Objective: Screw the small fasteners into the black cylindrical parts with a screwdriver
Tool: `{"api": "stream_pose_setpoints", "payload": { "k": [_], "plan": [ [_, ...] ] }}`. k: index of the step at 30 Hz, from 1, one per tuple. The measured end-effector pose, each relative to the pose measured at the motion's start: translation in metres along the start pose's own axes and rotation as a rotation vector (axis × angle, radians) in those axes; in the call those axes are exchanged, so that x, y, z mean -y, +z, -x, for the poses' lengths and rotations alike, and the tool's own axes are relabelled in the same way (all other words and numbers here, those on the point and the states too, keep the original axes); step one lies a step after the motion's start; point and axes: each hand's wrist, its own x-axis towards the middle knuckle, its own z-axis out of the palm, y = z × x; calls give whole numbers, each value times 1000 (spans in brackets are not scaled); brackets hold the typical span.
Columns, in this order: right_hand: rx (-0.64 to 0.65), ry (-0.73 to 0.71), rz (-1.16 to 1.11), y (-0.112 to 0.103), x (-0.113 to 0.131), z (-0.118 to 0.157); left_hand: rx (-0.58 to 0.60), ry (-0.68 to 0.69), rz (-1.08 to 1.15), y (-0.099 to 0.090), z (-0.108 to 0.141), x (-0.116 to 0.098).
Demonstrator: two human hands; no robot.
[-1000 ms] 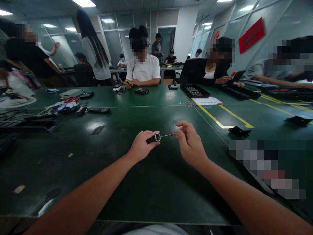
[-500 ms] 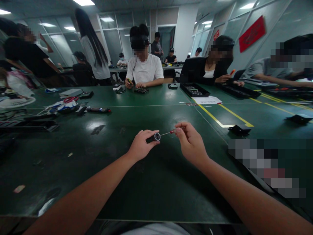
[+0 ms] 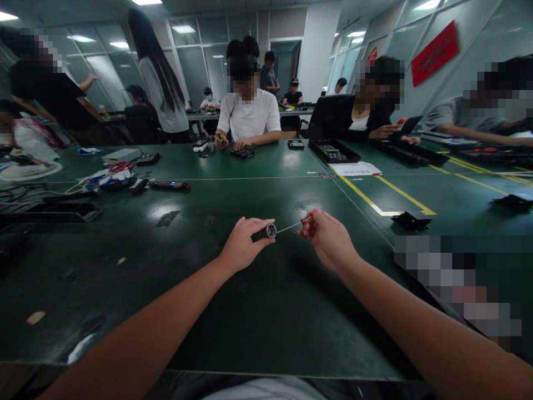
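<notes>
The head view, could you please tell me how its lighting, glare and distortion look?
Head view: ceiling lamps show as bright patches, and pale glare sits on the green table; head view: a dark shadow spreads beside the right forearm; head view: the thin metal shaft between the hands is traceable, while the scene leans outward toward both sides.

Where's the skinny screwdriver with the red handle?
The screwdriver is in the right hand, just right of the middle of the head view, pointing left toward the black tube in the left hand.
</notes>
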Motion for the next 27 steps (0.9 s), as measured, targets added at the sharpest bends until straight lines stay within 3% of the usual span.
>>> {"api": "stream_pose_setpoints", "payload": {
  "k": [10,18,27],
  "plan": [
    [-58,-290,279,5,2,11,11,-11,-11,1,2,-3],
    [37,-385,387,7,16,25,27,-6,-5,3,2,1],
    [-19,-503,568,4,13,29,37,-32,-12,3,2,2]
  ]
}}
